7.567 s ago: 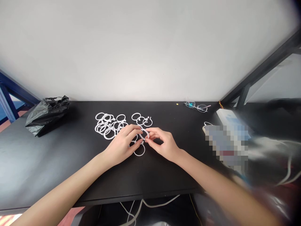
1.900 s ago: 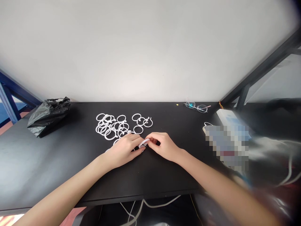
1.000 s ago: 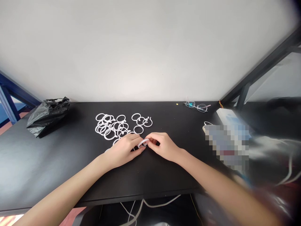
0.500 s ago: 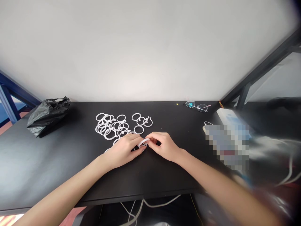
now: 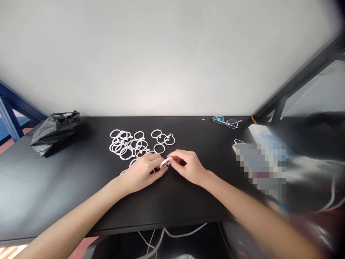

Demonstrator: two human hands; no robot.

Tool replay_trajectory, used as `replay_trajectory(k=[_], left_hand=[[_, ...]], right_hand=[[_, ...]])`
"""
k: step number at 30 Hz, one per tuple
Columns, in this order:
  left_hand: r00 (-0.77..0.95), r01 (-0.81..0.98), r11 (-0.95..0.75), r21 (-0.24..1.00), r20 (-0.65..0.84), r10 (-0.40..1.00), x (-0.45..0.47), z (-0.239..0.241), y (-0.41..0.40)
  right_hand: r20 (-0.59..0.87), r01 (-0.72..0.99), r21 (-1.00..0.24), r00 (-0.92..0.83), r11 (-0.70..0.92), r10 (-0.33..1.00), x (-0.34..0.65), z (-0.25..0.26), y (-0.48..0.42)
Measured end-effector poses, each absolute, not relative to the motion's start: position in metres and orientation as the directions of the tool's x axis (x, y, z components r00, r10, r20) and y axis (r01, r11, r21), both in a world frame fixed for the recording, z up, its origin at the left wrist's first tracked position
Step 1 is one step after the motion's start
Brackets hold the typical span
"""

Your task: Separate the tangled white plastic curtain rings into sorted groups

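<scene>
A white ring (image 5: 165, 162) is held between my two hands above the black desk. My left hand (image 5: 145, 169) has its fingers closed around the ring's left side, with the thumb below. From the right, my right hand (image 5: 187, 165) pinches the ring's upper edge between thumb and fingertips. The part of the ring behind my left fingers is hidden. Just beyond my left hand lies a loose pile of white rings (image 5: 126, 153), several with small hooks or eyelets. A few more rings (image 5: 159, 148) lie just beyond the hands, and some peek out beneath my left hand.
A crumpled black plastic bag (image 5: 56, 133) stands at the left. Eyeglasses (image 5: 225, 121) rest near the wall. At the right are a white box (image 5: 258, 131), a pixelated flat object (image 5: 253, 169) and cables (image 5: 332, 190). White cords (image 5: 185, 235) hang below the desk edge (image 5: 129, 227).
The held ring has tilted and shifted slightly to the right between my fingers. My hands have otherwise barely moved, and the pile of rings is unchanged.
</scene>
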State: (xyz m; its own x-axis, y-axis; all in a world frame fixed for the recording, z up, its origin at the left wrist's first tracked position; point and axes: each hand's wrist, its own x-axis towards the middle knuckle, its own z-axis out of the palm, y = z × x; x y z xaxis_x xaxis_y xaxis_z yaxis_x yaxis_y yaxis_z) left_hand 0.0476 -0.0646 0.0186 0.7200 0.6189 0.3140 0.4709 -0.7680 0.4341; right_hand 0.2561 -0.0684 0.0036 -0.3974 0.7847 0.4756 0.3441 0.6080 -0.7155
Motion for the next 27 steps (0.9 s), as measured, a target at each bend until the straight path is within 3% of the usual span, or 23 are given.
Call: replay_trajectory(k=[27], left_hand=[[0.773, 0.525, -0.792, 0.312, 0.213, 0.597, 0.0457, 0.0121, -0.0619]], right_hand=[[0.344, 0.389, -0.744, -0.474, 0.543, 0.811, 0.2561, 0.0032, -0.0688]])
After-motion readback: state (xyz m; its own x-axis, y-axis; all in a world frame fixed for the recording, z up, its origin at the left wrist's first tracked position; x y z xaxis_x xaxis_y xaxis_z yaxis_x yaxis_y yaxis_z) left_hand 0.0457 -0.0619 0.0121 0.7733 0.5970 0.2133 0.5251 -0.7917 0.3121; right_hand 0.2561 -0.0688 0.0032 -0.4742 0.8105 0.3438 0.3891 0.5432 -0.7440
